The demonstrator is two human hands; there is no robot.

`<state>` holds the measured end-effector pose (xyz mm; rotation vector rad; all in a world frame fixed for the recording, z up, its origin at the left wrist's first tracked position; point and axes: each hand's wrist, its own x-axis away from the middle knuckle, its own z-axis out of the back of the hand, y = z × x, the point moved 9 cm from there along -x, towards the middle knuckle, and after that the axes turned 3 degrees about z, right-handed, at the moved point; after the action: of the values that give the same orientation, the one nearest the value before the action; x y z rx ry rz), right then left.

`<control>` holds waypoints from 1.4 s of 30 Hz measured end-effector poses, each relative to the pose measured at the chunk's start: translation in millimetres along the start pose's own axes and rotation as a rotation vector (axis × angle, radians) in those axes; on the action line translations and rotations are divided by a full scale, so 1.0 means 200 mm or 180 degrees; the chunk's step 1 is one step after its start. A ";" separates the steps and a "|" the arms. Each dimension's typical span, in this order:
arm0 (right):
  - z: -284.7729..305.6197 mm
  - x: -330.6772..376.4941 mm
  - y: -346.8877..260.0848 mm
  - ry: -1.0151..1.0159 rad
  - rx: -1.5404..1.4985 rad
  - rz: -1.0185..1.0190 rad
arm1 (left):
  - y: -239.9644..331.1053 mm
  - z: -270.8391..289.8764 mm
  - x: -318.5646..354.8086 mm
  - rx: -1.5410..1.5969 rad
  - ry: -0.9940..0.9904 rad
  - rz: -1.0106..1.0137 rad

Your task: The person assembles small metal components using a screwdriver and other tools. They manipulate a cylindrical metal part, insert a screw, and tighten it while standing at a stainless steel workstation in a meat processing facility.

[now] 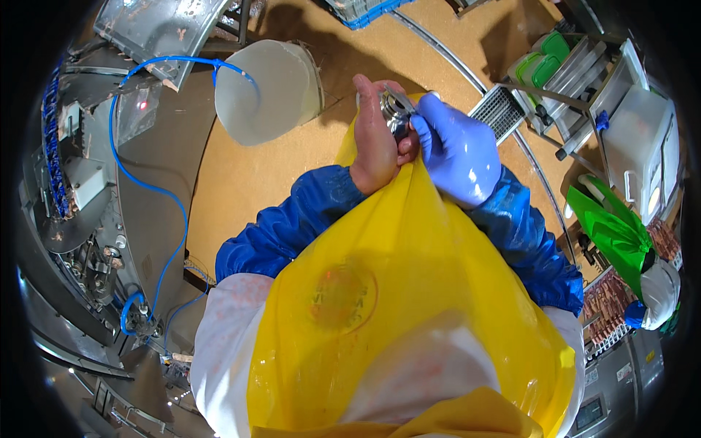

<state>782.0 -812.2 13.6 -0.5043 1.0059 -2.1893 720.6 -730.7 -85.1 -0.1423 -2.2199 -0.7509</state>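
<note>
My bare left hand [374, 142] is curled around a small shiny round metal part [395, 115], thumb up, in front of my yellow apron [409, 285]. My right hand [461, 152], in a blue-violet glove, is closed with its fingertips against the right side of the same part. The gloved fingers cover some of it, so I cannot tell its exact kind. Both hands meet at the top of the apron, which drapes from just below them. Blue sleeves [288, 215] cover both my forearms.
A large whitish tub [266, 95] stands on the tan floor ahead left, a blue hose [146, 188] running into it from steel machinery [157, 146]. At right are a rack with green-lidded containers [544, 66], a floor drain grate [498, 113] and a person in a green apron [610, 226].
</note>
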 end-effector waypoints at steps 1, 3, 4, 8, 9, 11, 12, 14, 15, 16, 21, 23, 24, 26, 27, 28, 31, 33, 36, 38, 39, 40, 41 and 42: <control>0.00 0.00 0.02 0.0065 -0.0075 -0.0020 | 0.00 0.00 0.00 -0.0062 0.0034 0.0002; -0.01 0.02 0.01 0.0191 -0.0044 0.0045 | -0.01 0.01 0.00 -0.0082 -0.0038 0.0125; -0.01 0.03 0.00 0.0254 -0.0033 0.0083 | -0.02 0.02 0.00 -0.0094 -0.0069 0.0181; -0.01 0.02 0.01 0.0142 -0.0068 0.0007 | -0.02 0.02 0.00 -0.0040 0.0029 0.0096; -0.01 0.02 0.01 0.0097 -0.0166 -0.0114 | -0.02 0.01 0.00 -0.0075 0.0015 0.0096; -0.01 0.04 0.01 0.0133 -0.0163 -0.0092 | -0.03 0.01 0.00 -0.0119 -0.0090 0.0268; 0.00 0.05 0.01 0.0220 -0.0062 0.0061 | -0.04 0.01 0.00 -0.0130 -0.0184 0.0428; 0.03 0.05 0.02 0.0295 0.0069 0.0282 | -0.06 -0.01 0.00 -0.0055 -0.0513 0.0792; 0.04 0.05 0.04 0.0266 0.0106 0.0361 | -0.08 -0.02 0.01 0.0049 -0.0747 0.0985; 0.06 0.05 0.05 0.0238 0.0142 0.0439 | -0.09 -0.04 0.02 0.0154 -0.0982 0.1179; 0.07 0.07 0.05 0.0070 0.0486 0.0610 | -0.14 -0.04 0.03 0.0202 -0.1369 0.1734; 0.06 0.09 0.05 0.0083 0.0628 0.0699 | -0.16 -0.04 0.04 0.0178 -0.1320 0.1782; 0.06 0.09 0.05 0.0075 0.0561 0.0727 | -0.15 -0.04 0.04 0.0128 -0.1296 0.1674; 0.07 0.10 0.06 0.0060 0.0426 0.0781 | -0.15 -0.04 0.06 0.0028 -0.1248 0.1460; 0.08 0.08 0.05 0.0137 0.0268 0.0588 | -0.13 -0.05 0.06 -0.0071 -0.1207 0.1338; 0.08 0.07 0.05 0.0190 0.0331 0.0528 | -0.11 -0.06 0.06 -0.0170 -0.1164 0.1215; 0.06 0.09 0.02 0.0116 0.0477 0.0475 | -0.12 -0.04 0.05 -0.0079 -0.1091 0.1185; 0.04 0.12 0.01 -0.0040 0.0422 0.0580 | -0.13 -0.03 0.05 -0.0012 -0.1033 0.1246; 0.07 0.08 0.07 0.0414 0.0307 0.0499 | -0.12 -0.04 0.05 -0.0090 -0.0964 0.1253; 0.07 0.08 0.03 0.0162 0.0166 0.0302 | -0.11 -0.04 0.05 -0.0134 -0.1001 0.1205; 0.07 0.09 0.01 0.0139 0.0191 0.0351 | -0.11 -0.05 0.05 -0.0134 -0.1009 0.1217; 0.06 0.10 0.00 0.0116 0.0217 0.0400 | -0.11 -0.05 0.05 -0.0133 -0.1017 0.1230; 0.06 0.09 0.01 0.0126 0.0216 0.0397 | -0.11 -0.06 0.06 -0.0132 -0.1025 0.1243; 0.06 0.08 0.01 0.0145 0.0225 0.0400 | -0.11 -0.06 0.06 -0.0130 -0.1023 0.1242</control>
<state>778.5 -830.8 20.0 -0.3509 0.9542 -2.1242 712.5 -756.7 -81.6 -0.7388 -2.3695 -0.5857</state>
